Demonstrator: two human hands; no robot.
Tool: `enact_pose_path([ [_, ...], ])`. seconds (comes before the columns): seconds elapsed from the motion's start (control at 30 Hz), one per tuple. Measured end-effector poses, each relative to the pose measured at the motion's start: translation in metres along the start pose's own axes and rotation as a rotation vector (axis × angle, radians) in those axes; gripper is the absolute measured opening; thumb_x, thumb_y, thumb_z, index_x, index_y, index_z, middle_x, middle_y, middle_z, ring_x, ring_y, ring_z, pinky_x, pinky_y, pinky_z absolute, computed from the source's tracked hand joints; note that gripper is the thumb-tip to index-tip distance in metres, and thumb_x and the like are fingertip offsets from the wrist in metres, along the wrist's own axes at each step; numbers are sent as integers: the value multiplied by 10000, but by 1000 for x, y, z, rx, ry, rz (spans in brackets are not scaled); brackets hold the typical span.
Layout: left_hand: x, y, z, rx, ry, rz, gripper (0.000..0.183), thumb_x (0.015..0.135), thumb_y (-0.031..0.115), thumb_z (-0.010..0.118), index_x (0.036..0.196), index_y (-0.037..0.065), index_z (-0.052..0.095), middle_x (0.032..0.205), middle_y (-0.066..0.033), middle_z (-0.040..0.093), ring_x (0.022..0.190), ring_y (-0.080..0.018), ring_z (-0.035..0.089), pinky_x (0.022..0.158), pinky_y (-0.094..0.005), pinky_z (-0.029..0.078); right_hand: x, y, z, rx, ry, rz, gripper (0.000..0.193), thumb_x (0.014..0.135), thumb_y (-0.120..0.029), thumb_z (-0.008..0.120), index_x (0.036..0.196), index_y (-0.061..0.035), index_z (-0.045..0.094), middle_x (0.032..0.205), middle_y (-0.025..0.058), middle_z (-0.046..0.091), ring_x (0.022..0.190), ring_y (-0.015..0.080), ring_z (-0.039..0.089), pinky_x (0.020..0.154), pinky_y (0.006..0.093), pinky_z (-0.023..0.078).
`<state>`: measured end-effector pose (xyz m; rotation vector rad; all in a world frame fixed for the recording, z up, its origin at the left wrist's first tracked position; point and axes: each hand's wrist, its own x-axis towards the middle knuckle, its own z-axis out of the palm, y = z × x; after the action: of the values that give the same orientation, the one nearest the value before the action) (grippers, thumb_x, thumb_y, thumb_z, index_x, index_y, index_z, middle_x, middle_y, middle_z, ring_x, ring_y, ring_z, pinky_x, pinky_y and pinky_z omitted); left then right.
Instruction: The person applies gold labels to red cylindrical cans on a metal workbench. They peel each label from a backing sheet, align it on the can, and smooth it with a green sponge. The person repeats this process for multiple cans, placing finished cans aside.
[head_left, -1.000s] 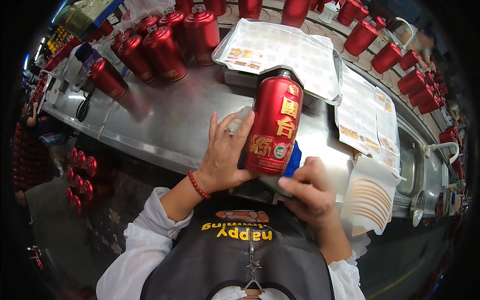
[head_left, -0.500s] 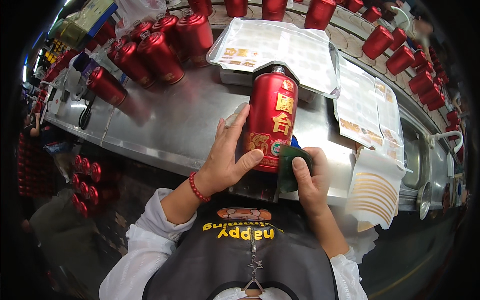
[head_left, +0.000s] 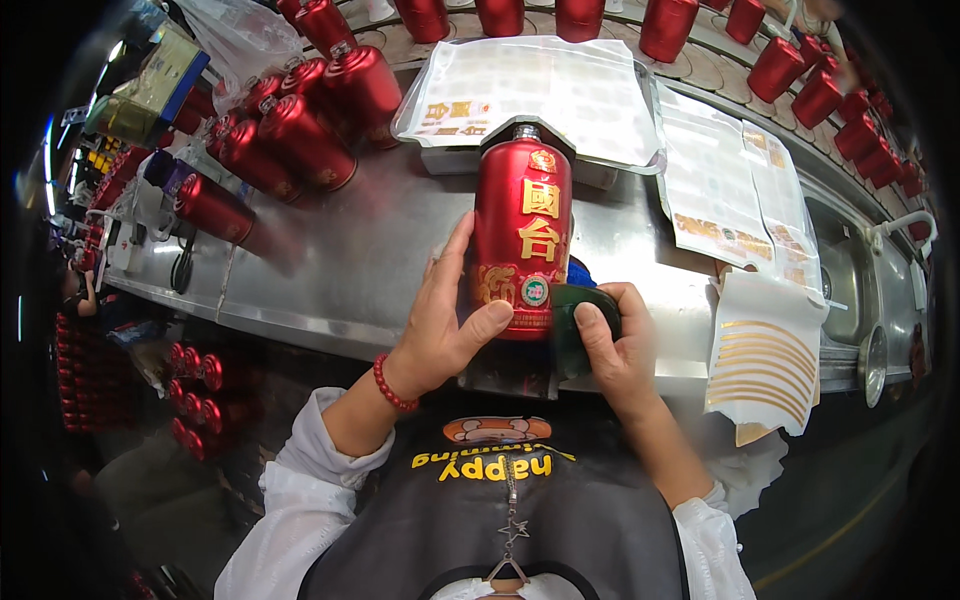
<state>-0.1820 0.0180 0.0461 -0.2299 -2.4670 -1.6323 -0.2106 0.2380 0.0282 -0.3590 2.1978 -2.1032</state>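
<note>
In front of me a glossy red bottle (head_left: 508,215) lies tilted with its neck pointing away, its front bearing gold characters, a gold pattern and a small green round mark near the base. My left hand (head_left: 445,315) grips its left side, fingers along the side and thumb on the lower front. Between thumb and fingers my right hand (head_left: 622,345) holds a flat dark green scraper (head_left: 578,330), its edge against the bottle's lower right. Something blue (head_left: 580,274) shows behind the scraper, partly hidden. A dark holder (head_left: 558,135) surrounds the bottle's neck.
Sheets of gold stickers (head_left: 540,80) lie on a tray beyond the bottle; another sheet (head_left: 715,190) is to the right. A sheet of gold curved strips (head_left: 762,350) hangs over the front edge. Several red bottles (head_left: 305,140) stand left; others ride the conveyor (head_left: 610,40). A sink (head_left: 840,285) is far right.
The view has shifted slightly, so the bench and bottles sit elsewhere in the picture. Both hands keep the same grips, and the scraper stays at the bottle's lower right.
</note>
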Motion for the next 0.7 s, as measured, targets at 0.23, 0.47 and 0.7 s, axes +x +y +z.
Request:
enact_pose_path([
  [0.23,2,-1,-13,703,-41,755,411,940,274,651,1346,217,633,1131,27,679,1313,-218,470,1245,-552,81,0,7,-10,78,24,30,197,974,-181,678,985,-8,583,799,1,613,735,66,533,666,238,468],
  [0.47,-5,-5,-10,748,-44,799,381,893,232,688,1273,252,676,1171,26,659,1272,-215,479,1250,-567,74,3,-7,-7,108,-8,31,203,976,-177,674,1007,2,584,818,9,623,742,67,537,673,237,469],
  [0.7,-19,-23,-9,695,43,215,961,826,611,711,1511,13,400,1433,-215,521,1427,-426,300,1174,-658,60,12,-15,6,16,-36,-8,203,972,-169,658,1044,6,584,825,40,635,753,96,575,690,260,488],
])
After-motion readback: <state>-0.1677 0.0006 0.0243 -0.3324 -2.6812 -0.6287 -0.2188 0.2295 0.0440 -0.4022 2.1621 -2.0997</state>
